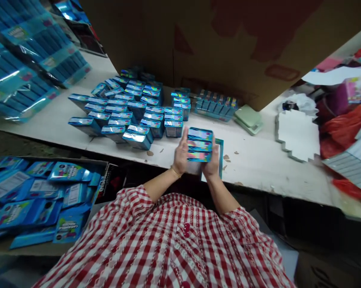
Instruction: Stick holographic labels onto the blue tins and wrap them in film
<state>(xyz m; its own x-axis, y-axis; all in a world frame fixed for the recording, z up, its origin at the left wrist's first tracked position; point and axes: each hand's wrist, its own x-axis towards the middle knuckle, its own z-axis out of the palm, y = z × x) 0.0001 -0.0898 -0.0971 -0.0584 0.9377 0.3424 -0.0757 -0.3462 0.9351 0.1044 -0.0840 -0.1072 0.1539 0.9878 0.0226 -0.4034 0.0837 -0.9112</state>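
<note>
Both hands press a row of three small blue boxes [200,145] together from the two sides, over the table's front edge. My left hand [180,155] is flat along their left side. On the right side my right hand [213,160] grips them, its fingers partly hidden and slightly blurred. Beneath and beside the right hand lies a flat blue-edged piece with a pale inside [220,156]. Left of the hands, many similar blue boxes [138,137] stand upright in rows. Behind the hands, a clear-walled blue display tray [215,108] contains several more of them.
A big cardboard box [180,48] stands along the back of the white table [252,160]. At lower left, an open carton [104,170] is full of blue packs. Wrapped blue packs [27,52] are stacked far left. A pale green case [249,119] and white cut-out cards [299,134] lie right.
</note>
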